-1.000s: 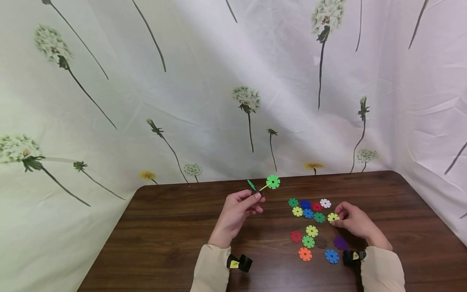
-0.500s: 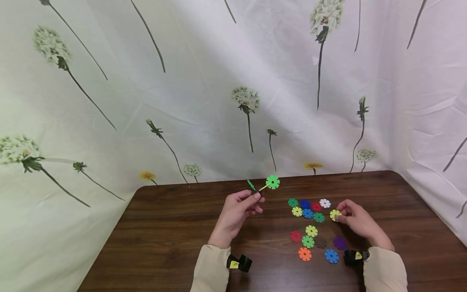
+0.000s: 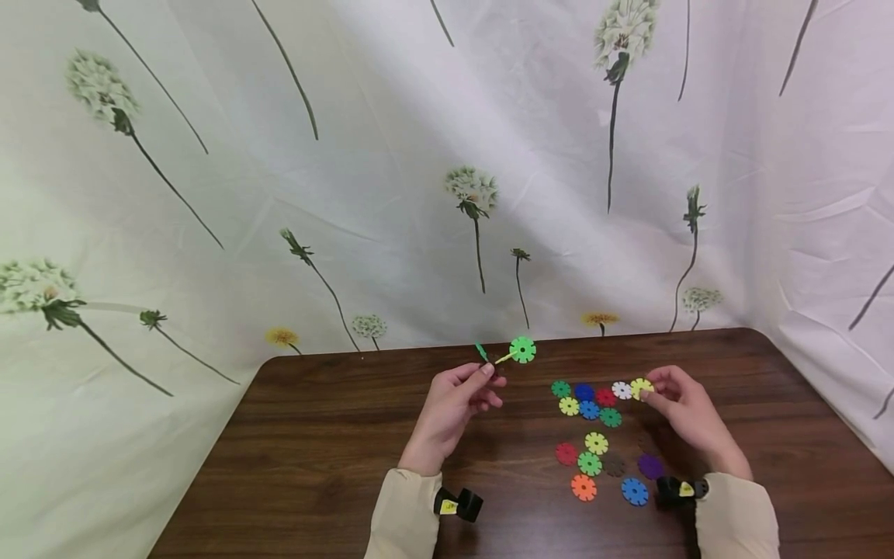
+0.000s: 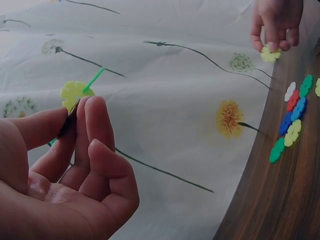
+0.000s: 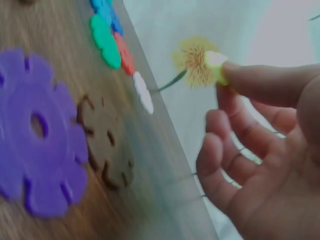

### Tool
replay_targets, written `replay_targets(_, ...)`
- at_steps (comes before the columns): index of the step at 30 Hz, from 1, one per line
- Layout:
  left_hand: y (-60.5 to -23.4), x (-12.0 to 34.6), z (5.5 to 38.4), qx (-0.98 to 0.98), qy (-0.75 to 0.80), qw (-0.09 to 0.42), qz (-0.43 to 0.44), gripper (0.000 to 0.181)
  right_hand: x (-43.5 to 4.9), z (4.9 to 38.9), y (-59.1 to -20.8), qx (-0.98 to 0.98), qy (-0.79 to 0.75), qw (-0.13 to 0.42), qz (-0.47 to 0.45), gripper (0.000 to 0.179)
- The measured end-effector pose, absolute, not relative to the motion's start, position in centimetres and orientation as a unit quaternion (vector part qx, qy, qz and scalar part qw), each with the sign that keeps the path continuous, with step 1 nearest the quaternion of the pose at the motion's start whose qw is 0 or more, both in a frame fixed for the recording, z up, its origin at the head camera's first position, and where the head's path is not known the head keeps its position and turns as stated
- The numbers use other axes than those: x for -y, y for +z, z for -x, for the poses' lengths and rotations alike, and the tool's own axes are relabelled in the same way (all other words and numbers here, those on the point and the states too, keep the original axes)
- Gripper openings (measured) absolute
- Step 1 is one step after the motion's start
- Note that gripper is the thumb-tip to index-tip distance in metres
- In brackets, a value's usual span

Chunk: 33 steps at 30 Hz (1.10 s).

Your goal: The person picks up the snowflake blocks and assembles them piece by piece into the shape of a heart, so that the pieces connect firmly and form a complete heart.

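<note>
My left hand (image 3: 454, 404) is raised over the table's far middle, pinching a small assembly of slotted plastic discs between thumb and fingers. A dark disc (image 4: 71, 120) sits between the fingertips. From it stick out a yellow disc (image 4: 74, 93) and a bright green disc (image 3: 522, 349), with another green disc (image 3: 482, 352) seen edge-on. At the right, my right hand (image 3: 687, 411) pinches a single yellow disc (image 3: 640, 389) by its edge, thumb on the near side. In the head view this disc overlaps the white disc (image 3: 621, 390) on the table.
Behind the held yellow disc, a cluster includes a red disc (image 3: 605, 397) and a blue disc (image 3: 590, 409). Nearer lie an orange disc (image 3: 583, 487), a purple disc (image 3: 651, 466) and a brown disc (image 5: 107, 140). A flowered cloth (image 3: 391, 194) hangs behind the wooden table (image 3: 314, 435).
My right hand has lifted the yellow disc and moved it away from me, from beside the green disc to near the white one. The left hand has barely moved.
</note>
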<state>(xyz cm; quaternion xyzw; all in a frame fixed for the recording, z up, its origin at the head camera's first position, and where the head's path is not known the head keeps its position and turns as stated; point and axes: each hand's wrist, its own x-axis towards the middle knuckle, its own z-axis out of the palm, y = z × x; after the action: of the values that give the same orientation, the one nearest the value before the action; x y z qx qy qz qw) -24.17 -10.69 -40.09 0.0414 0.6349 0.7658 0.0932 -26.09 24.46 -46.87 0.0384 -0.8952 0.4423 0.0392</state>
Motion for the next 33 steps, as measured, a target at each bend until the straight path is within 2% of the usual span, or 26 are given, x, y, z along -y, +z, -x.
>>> replay_targets(9,-40.2,10.8,24.1,-0.640,0.762,0.090,-0.038,0.026,-21.7,26.0,-44.5,0.852,0.519,0.059,-0.041,0.037)
replay_targets(18,-40.1,10.9,23.8,-0.645,0.756,0.099,-0.055,0.022,-18.6,25.4,-43.0,0.823,0.550,0.090,-0.108,0.022)
replay_targets(21,-39.9,10.8,23.8,-0.645,0.756,0.100,-0.055,0.026,-17.9,25.1,-42.0,0.801,0.574,0.099,-0.140,0.016)
replay_targets(33,-40.0,10.4,23.8,-0.641,0.758,0.108,-0.055,0.030,-13.3,24.4,-40.4,0.751,0.627,0.051,-0.202,0.014)
